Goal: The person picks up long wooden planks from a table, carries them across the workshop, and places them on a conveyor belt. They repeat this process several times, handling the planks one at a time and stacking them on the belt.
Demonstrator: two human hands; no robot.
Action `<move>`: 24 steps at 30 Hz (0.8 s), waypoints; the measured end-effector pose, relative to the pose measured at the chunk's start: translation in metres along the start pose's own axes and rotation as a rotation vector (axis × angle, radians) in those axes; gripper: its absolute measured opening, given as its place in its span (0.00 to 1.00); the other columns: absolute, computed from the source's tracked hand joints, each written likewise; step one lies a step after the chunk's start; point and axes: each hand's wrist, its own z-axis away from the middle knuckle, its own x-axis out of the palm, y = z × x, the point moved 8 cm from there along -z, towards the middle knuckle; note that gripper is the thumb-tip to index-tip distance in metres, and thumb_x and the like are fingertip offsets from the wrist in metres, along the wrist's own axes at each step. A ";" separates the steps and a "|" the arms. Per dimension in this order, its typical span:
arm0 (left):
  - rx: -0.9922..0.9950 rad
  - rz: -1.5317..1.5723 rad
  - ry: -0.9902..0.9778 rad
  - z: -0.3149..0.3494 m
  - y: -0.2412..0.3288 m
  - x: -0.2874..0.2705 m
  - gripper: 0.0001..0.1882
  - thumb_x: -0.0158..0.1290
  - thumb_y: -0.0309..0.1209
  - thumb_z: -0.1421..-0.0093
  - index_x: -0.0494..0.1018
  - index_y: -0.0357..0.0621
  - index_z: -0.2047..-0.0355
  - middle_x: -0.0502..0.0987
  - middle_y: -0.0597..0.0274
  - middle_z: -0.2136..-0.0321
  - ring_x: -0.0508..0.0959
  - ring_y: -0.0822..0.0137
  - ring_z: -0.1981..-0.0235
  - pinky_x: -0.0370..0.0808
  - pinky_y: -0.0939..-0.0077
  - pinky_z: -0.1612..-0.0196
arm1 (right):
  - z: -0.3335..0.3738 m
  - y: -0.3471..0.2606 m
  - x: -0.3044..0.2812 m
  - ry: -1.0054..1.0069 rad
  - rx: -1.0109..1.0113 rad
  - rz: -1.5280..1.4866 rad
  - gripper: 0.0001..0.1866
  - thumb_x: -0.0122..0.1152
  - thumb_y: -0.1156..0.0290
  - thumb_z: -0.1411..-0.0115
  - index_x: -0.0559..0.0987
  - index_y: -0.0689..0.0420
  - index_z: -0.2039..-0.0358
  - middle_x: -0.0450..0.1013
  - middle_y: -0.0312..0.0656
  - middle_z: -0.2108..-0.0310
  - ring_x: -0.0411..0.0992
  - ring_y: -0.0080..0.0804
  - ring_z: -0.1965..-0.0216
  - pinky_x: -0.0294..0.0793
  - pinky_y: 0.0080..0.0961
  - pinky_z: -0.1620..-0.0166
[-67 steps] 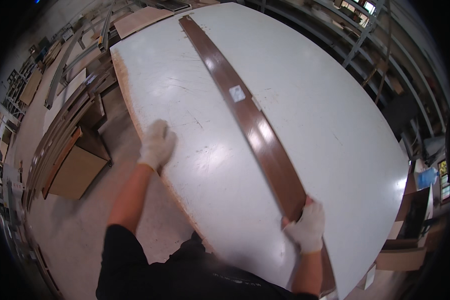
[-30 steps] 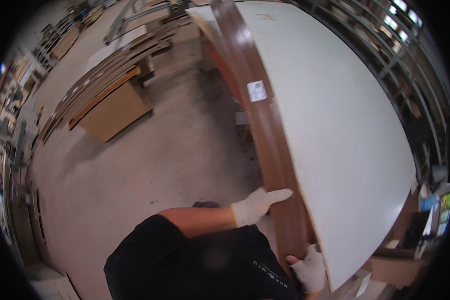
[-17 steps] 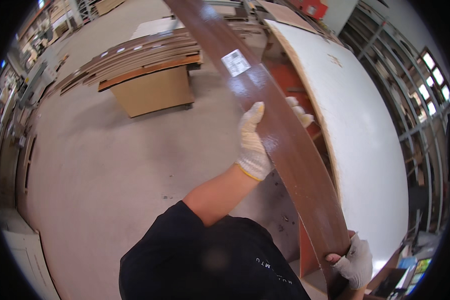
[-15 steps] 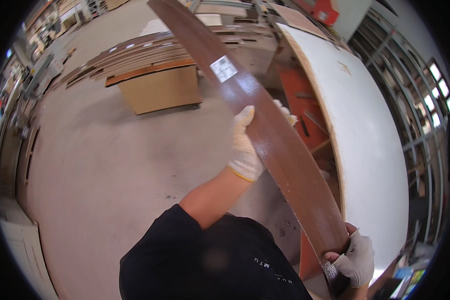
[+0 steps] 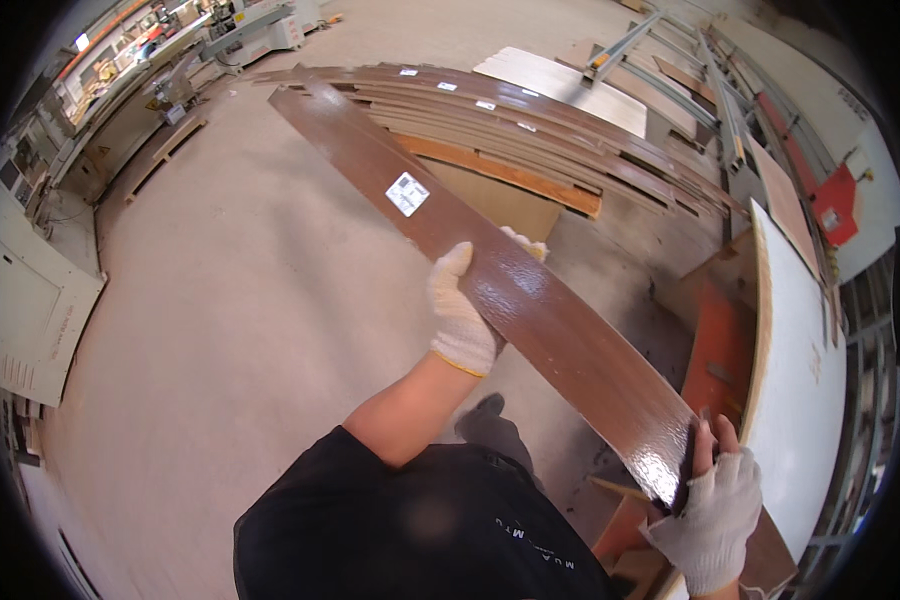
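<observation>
A long brown board [image 5: 570,335] with a glossy, wood-like face slants across the view, from the far left down to the near right. It carries a white label [image 5: 407,194] toward its far end. My left hand [image 5: 463,318], in a white knitted glove, grips the board around its middle, thumb on the near edge and fingertips showing past the far edge. At the near end, my right hand [image 5: 715,520] holds the board, its glove leaving some fingertips bare. A dark patch beside those fingers is hard to make out.
Several brown boards [image 5: 370,82] lie stacked ahead, with a tan-sided block [image 5: 505,198] in front. A pale panel [image 5: 570,85] lies beyond. To my right stands a white-topped bench [image 5: 800,400] with a red-orange surface [image 5: 718,345] below. Machine cabinets [image 5: 32,300] line the left.
My view has turned right and the board now lies more crosswise, its far end swung left and down. My right hand's fingers have shifted on the near end; the left keeps its grip.
</observation>
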 end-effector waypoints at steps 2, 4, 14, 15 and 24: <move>0.089 -0.074 0.046 -0.030 0.022 0.004 0.29 0.57 0.46 0.37 0.73 0.33 0.46 0.81 0.44 0.55 0.81 0.42 0.48 0.75 0.46 0.34 | -0.056 0.022 0.017 -0.045 -0.031 -0.068 0.71 0.81 0.68 0.71 0.58 0.53 0.20 0.74 0.56 0.42 0.75 0.57 0.47 0.76 0.50 0.45; 0.173 -0.193 0.100 -0.059 0.042 0.008 0.28 0.57 0.46 0.36 0.74 0.32 0.47 0.81 0.43 0.55 0.81 0.41 0.47 0.74 0.45 0.33 | -0.105 0.034 0.028 -0.083 -0.074 -0.082 0.66 0.79 0.68 0.69 0.63 0.53 0.23 0.76 0.52 0.50 0.76 0.55 0.52 0.77 0.47 0.49; 0.482 -0.618 0.272 -0.227 0.213 -0.058 0.13 0.51 0.35 0.32 0.80 0.38 0.60 0.82 0.58 0.61 0.81 0.59 0.54 0.76 0.61 0.44 | -0.413 0.005 0.079 0.073 -0.409 -0.287 0.38 0.71 0.67 0.44 0.75 0.47 0.30 0.74 0.45 0.65 0.78 0.49 0.64 0.78 0.47 0.65; 0.470 -0.720 0.279 -0.246 0.243 -0.075 0.12 0.49 0.33 0.31 0.80 0.40 0.63 0.81 0.61 0.62 0.80 0.63 0.55 0.76 0.63 0.45 | -0.449 -0.005 0.092 0.132 -0.458 -0.332 0.33 0.66 0.69 0.39 0.75 0.47 0.31 0.76 0.45 0.68 0.79 0.49 0.68 0.79 0.44 0.69; 0.832 -0.607 0.624 -0.484 0.488 -0.182 0.25 0.64 0.31 0.40 0.79 0.29 0.45 0.81 0.43 0.42 0.81 0.42 0.43 0.78 0.43 0.41 | -0.708 -0.079 0.174 -0.193 -0.482 -0.380 0.43 0.68 0.55 0.37 0.65 0.39 0.22 0.76 0.45 0.44 0.80 0.46 0.48 0.78 0.42 0.51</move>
